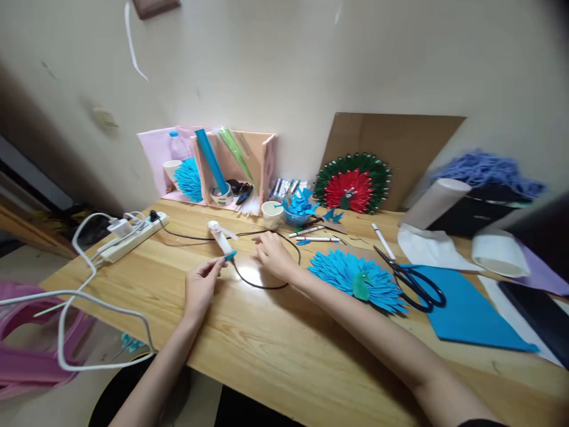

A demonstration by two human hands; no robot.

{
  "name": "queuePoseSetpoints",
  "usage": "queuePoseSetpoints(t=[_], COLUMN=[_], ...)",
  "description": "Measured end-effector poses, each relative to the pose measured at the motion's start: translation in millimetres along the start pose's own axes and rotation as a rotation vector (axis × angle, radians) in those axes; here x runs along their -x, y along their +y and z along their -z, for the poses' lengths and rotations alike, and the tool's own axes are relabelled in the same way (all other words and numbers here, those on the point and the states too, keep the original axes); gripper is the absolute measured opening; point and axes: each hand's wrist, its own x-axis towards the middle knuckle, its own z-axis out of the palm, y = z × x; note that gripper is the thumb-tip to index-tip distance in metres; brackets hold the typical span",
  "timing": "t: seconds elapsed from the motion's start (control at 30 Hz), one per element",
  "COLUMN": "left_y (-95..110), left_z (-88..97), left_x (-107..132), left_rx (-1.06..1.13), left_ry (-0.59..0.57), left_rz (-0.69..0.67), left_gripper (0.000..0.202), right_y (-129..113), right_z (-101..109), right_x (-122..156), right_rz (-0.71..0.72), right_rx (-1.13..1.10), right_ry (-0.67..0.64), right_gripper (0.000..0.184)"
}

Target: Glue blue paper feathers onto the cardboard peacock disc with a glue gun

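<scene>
Between the thumb and fingers of my left hand [201, 289] is a small blue felt piece [230, 255], held over the table. Just beyond it stands a white glue gun [219, 238] with a black cord. My right hand [274, 256] hovers over the cord's loop, fingers slightly bent and apart, with nothing visible in them. It is close to a paper cup [272, 214] and a bowl of blue cut pieces [299, 209]. Right of that hand lies a blue layered fan shape [342, 270] with a green piece [361, 287] on it.
Black-handled scissors [415, 283] lie partly on a blue sheet [471, 308]. White markers [317, 239] are scattered near the bowl. A red and green fan shape [351, 187] leans on cardboard [395, 139]. A power strip [133, 237] with white cables occupies the left edge.
</scene>
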Motion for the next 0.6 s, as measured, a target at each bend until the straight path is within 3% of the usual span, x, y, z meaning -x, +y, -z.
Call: queuePoseSetpoints(t=[0.13,0.23,0.3,0.43,0.6], left_y=[30.6,50.5,57.4,55.3,40.1], left_z=[-60.7,-109.9,-139.6,-179.8,-186.4], left_x=[15.8,19.6,18.4,13.7,10.9], left_rx=[0.026,0.076,0.116,0.185,0.202], left_ry=[-0.335,-0.515,-0.563,-0.544,-0.51], left_rz=[-0.04,-0.067,-0.088,-0.02,0.094], left_gripper=[0.027,0.03,0.031,0.038,0.043], right_y=[48.3,96.0,126.7,166.6,178.2], right_z=[80.0,130.0,154.2,179.7,184.9], right_x=[55.4,97.9,121.2,140.6,123.6], right_rz=[-0.066,-0.305,-0.463,-0.583,-0.622], right_rx=[-0.047,0.032,0.121,0.159,0.076], right_ry=[0.131,0.25,0.277,0.15,0.021], right_gripper=[0.022,0.021,0.021,0.017,0.023])
